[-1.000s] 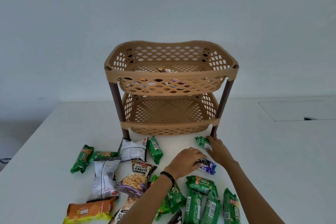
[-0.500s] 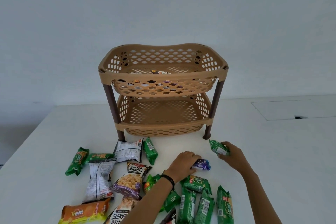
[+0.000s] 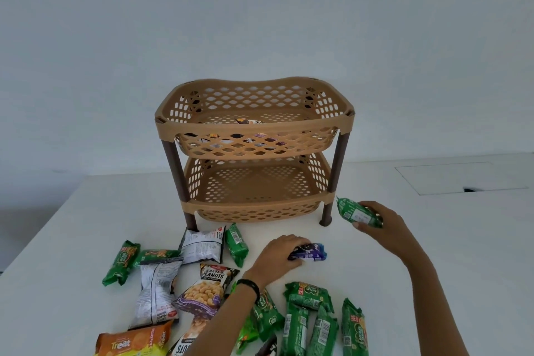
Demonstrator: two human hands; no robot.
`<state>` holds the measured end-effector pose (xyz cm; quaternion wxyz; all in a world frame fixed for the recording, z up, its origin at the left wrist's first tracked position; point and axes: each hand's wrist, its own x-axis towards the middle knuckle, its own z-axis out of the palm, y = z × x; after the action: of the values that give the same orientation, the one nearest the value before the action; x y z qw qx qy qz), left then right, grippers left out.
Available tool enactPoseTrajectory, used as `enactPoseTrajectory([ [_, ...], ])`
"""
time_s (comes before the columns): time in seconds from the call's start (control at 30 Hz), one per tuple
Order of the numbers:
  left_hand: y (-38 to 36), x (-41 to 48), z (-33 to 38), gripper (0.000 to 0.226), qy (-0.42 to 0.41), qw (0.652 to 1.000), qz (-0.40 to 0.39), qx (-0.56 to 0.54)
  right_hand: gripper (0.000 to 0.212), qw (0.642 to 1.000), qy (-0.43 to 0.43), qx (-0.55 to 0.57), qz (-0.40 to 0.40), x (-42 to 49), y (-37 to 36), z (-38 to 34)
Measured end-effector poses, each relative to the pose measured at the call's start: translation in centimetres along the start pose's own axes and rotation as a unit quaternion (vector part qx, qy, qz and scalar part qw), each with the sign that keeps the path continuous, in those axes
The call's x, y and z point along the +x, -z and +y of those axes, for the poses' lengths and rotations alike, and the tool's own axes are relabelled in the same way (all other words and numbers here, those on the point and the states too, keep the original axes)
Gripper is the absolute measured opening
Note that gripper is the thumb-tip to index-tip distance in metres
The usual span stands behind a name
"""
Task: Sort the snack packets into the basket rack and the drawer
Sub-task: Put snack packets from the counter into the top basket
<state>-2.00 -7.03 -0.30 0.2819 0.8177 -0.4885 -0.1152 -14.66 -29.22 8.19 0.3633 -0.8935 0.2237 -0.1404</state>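
Right hand (image 3: 378, 221): fingers clamped on green packet (image 3: 357, 213), long axis left-right, held just right of rack (image 3: 254, 124); lower basket (image 3: 254, 206) lies to its left. Left hand (image 3: 274, 254): fingers curled round purple packet (image 3: 312, 251) on tabletop (image 3: 476, 225).

a single wide-angle view, worn on the person's head, faces forward and down over the white table (image 3: 433, 240) from its near side. the basket rack (image 3: 254, 124) stands near, at 12 o'clock. snack packets (image 3: 294, 326) at 6 o'clock lie closest, some cut by the lower edge. the wall (image 3: 260, 23) fills the upper half.
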Motion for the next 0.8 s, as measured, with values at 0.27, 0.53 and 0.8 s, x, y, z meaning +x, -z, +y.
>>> enactPoseTrajectory([
  [0.27,4.9,-0.1,0.9,0.045,0.013,0.994,0.071,-0.083,0.040,0.987,0.090,0.117,0.064,-0.3,3.3,-5.6],
  [0.53,10.6,-0.2,4.3,0.047,-0.009,0.961,0.103,-0.257,0.040,0.954,0.178,0.205,0.125,3.9,6.4,-12.2],
  [0.8,16.5,0.6,8.4,0.046,-0.060,0.930,0.171,-0.320,0.043,0.966,0.190,0.126,0.120,12.0,7.4,-17.0],
])
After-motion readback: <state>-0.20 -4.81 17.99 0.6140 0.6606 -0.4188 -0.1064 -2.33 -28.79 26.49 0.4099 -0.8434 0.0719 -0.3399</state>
